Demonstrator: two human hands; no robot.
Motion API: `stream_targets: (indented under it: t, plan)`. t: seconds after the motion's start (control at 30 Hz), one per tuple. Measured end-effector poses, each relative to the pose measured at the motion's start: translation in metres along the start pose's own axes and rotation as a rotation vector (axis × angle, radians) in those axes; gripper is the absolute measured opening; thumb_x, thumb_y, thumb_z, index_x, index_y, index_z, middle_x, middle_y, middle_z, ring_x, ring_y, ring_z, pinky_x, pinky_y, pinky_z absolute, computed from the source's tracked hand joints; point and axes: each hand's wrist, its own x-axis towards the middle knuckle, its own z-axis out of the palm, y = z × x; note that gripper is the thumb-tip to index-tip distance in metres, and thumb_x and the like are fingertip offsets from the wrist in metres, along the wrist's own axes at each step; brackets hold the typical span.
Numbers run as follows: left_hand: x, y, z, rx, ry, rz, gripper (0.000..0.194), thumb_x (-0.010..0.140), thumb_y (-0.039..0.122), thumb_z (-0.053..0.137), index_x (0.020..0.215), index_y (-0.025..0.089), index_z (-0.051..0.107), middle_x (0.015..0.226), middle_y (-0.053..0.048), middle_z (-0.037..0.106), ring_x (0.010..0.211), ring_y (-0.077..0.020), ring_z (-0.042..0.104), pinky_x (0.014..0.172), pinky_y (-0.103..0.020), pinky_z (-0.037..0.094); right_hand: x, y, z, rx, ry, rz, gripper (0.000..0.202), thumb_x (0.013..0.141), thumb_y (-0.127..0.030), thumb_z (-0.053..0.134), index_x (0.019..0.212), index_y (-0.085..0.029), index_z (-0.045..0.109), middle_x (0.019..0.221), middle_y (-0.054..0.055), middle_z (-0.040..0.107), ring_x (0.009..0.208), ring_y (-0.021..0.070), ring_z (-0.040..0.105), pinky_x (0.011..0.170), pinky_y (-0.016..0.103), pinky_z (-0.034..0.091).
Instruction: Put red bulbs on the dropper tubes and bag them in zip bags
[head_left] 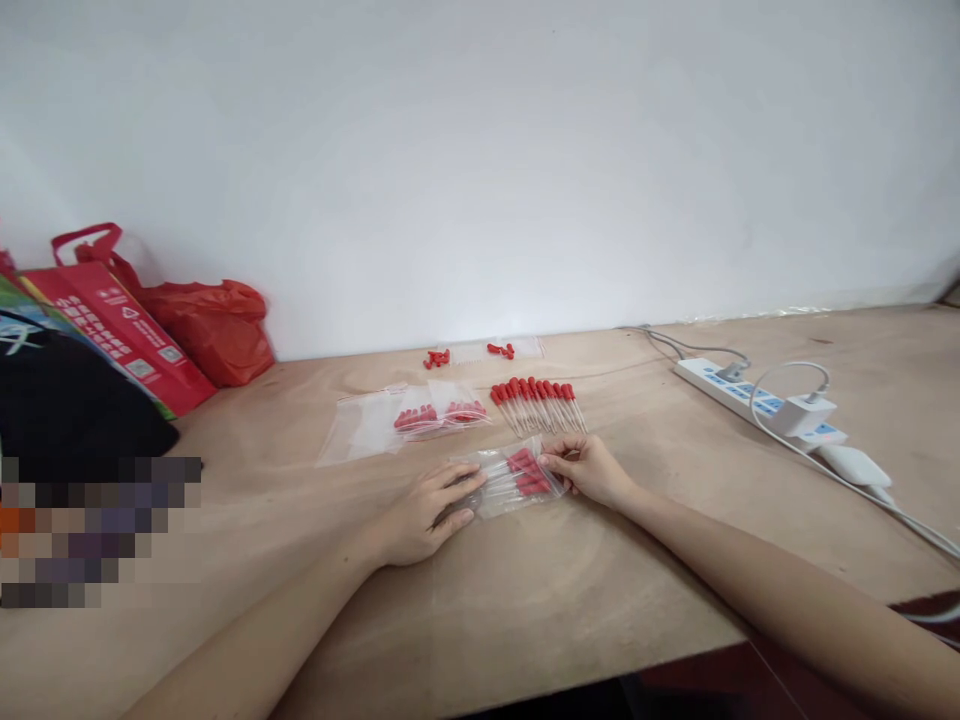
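A clear zip bag (495,502) lies on the table in front of me with several red-bulbed droppers (525,470) inside, their bulbs toward the right end. My left hand (431,510) rests at the bag's left end, fingers stretched out and apart, fingertips touching the plastic. At the right end, my right hand (585,468) pinches the edge of the bag between thumb and fingers. Just beyond the bag, a row of loose droppers with red bulbs (534,390) lies side by side, clear tubes pointing toward me.
Left of the row lie flat clear bags (360,425) and filled bags with red bulbs (416,418). Loose red bulbs (436,358) sit near the wall. A white power strip (712,378) with plugs and cables lies right. Red bags (217,330) and a black item (67,400) stand left.
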Motion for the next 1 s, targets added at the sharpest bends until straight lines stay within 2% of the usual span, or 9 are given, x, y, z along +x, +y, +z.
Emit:
stream_targets:
  t: [0.2,0.33,0.43,0.5,0.63,0.77,0.9,1.0]
  plan:
    - [0.000,0.001,0.000,-0.001,-0.008,-0.004,0.044,0.088,0.032,0.035,0.131,0.027,0.032,0.137,-0.005,0.032,0.126,-0.0228,0.027,0.102,-0.044,0.025,-0.001,-0.005,-0.005,-0.028,-0.108,0.007,0.027,0.062,-0.040,0.064,0.068,-0.014,0.062,0.046,-0.004,0.052,0.038,0.0056,0.042,0.036,0.017,0.034]
    - [-0.001,0.001,-0.001,-0.012,0.010,0.002,0.044,0.088,0.031,0.035,0.131,0.027,0.031,0.137,-0.005,0.033,0.125,-0.0228,0.029,0.102,-0.043,0.026,-0.005,-0.013,-0.007,-0.001,-0.214,0.002,0.032,0.066,-0.046,0.060,0.071,-0.014,0.062,0.045,-0.005,0.048,0.038,0.0046,0.040,0.036,0.016,0.032]
    - [-0.001,0.002,-0.002,-0.013,0.013,0.004,0.044,0.087,0.031,0.036,0.131,0.026,0.032,0.136,-0.006,0.033,0.125,-0.0231,0.029,0.102,-0.043,0.026,-0.007,-0.017,-0.006,0.008,-0.179,0.026,0.040,0.071,-0.054,0.050,0.067,-0.015,0.058,0.040,-0.007,0.042,0.034,0.0043,0.036,0.033,0.015,0.028]
    - [0.000,0.002,-0.002,-0.014,0.007,-0.006,0.044,0.087,0.031,0.036,0.131,0.026,0.033,0.136,-0.006,0.033,0.125,-0.0234,0.029,0.101,-0.044,0.026,-0.007,-0.019,-0.004,0.012,-0.156,0.027,0.041,0.069,-0.055,0.051,0.064,-0.015,0.054,0.040,-0.007,0.042,0.033,0.0037,0.035,0.032,0.015,0.027]
    - [-0.001,0.004,-0.003,-0.043,0.012,-0.005,0.043,0.086,0.029,0.038,0.129,0.027,0.036,0.135,-0.005,0.034,0.124,-0.0228,0.030,0.102,-0.043,0.026,-0.007,-0.018,-0.002,0.029,-0.163,0.050,0.035,0.062,-0.047,0.063,0.065,-0.016,0.048,0.043,-0.008,0.044,0.032,0.0028,0.036,0.030,0.015,0.025]
    - [0.001,0.004,-0.009,-0.099,0.023,-0.015,0.039,0.085,0.029,0.041,0.124,0.027,0.042,0.131,-0.004,0.040,0.120,-0.0217,0.036,0.100,-0.042,0.028,-0.005,-0.014,-0.003,0.080,-0.063,0.100,0.038,0.058,-0.036,0.068,0.078,-0.020,0.040,0.050,-0.010,0.049,0.029,0.0028,0.036,0.027,0.014,0.024]
    - [0.013,0.000,-0.010,-0.163,0.149,-0.063,0.033,0.085,0.034,0.042,0.113,0.021,0.052,0.118,-0.006,0.051,0.110,-0.0205,0.045,0.095,-0.038,0.035,-0.004,-0.012,-0.003,0.034,0.015,0.134,0.043,0.058,-0.030,0.069,0.088,-0.020,0.040,0.053,-0.010,0.049,0.029,0.0032,0.039,0.026,0.014,0.026]
    - [0.029,-0.002,-0.005,-0.162,0.237,-0.073,0.034,0.081,0.037,0.048,0.108,0.018,0.054,0.110,-0.007,0.055,0.103,-0.0204,0.050,0.090,-0.036,0.039,-0.001,-0.014,-0.002,-0.052,-0.042,0.153,0.034,0.058,-0.032,0.070,0.079,-0.018,0.047,0.047,-0.010,0.046,0.029,0.0032,0.038,0.025,0.015,0.025]
